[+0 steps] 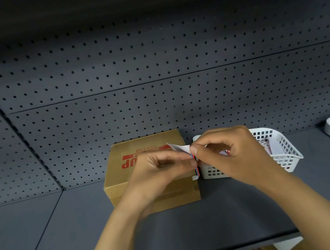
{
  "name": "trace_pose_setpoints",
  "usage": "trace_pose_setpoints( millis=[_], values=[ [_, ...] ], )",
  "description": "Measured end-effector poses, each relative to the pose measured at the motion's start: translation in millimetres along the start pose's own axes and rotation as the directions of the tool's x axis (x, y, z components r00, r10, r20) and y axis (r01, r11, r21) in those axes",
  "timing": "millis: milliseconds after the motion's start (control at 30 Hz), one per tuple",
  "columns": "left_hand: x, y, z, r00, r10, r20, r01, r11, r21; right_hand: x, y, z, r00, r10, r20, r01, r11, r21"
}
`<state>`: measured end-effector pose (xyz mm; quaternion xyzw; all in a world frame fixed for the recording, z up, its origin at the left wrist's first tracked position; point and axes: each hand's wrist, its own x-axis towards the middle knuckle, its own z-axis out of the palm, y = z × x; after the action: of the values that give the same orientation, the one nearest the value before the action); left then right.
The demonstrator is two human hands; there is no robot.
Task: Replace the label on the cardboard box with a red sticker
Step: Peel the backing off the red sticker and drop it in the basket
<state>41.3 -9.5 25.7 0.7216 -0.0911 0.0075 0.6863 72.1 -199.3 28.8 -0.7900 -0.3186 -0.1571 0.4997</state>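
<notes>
Left hand (158, 170) and right hand (228, 149) both pinching sticker sheet (180, 148) above cardboard box (142, 151); white basket (282, 148) just right.

On my feed I see two bare forearms and no sleeve, glove, watch or ring anywhere on them. The left hand (163, 169) and right hand (228, 153) have short, plain nails on slim fingers.
</notes>
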Motion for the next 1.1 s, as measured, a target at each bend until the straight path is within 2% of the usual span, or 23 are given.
trace_pose_setpoints(
  millis=[100,200,300,500,633,733,800,900,1000,1100],
  values=[
    [4,-4,-3,1.000,-0.002,-0.004,0.002,1.000,-0.012,2,3,-1,0.999,0.020,0.042,-0.022,0.998,0.054],
    [7,-7,-5,1.000,0.002,-0.002,-0.002,1.000,-0.010,2,6,0,0.999,0.013,0.040,-0.014,0.999,0.036],
    [8,-9,-5,0.999,0.049,-0.005,-0.049,0.998,0.031,2,5,0,0.998,0.030,0.062,-0.033,0.998,0.050],
    [4,-1,-2,0.998,0.026,0.060,-0.020,0.995,-0.103,4,7,-2,0.998,-0.061,-0.001,0.060,0.997,-0.051],
    [6,0,1,0.995,0.093,-0.034,-0.094,0.995,-0.024,6,5,-2,0.992,-0.125,0.012,0.126,0.987,-0.101],
    [4,-2,1,0.983,0.180,-0.048,-0.177,0.983,0.054,6,2,-2,0.988,-0.154,-0.001,0.153,0.982,-0.110],
    [4,-4,-1,0.952,0.305,-0.032,-0.291,0.930,0.225,6,1,-3,0.992,-0.130,-0.006,0.129,0.989,-0.068],
    [3,-2,-2,0.867,0.493,0.072,-0.452,0.718,0.529,7,-1,-6,0.997,-0.077,0.000,0.077,0.997,-0.009],
    [3,4,-1,0.818,0.560,0.129,-0.496,0.576,0.650,6,-1,-8,0.999,-0.025,0.035,0.024,0.999,0.030],
    [3,5,2,0.798,0.580,0.163,-0.502,0.491,0.712,5,-1,-9,0.999,-0.016,0.033,0.016,1.000,0.010]
  ],
)
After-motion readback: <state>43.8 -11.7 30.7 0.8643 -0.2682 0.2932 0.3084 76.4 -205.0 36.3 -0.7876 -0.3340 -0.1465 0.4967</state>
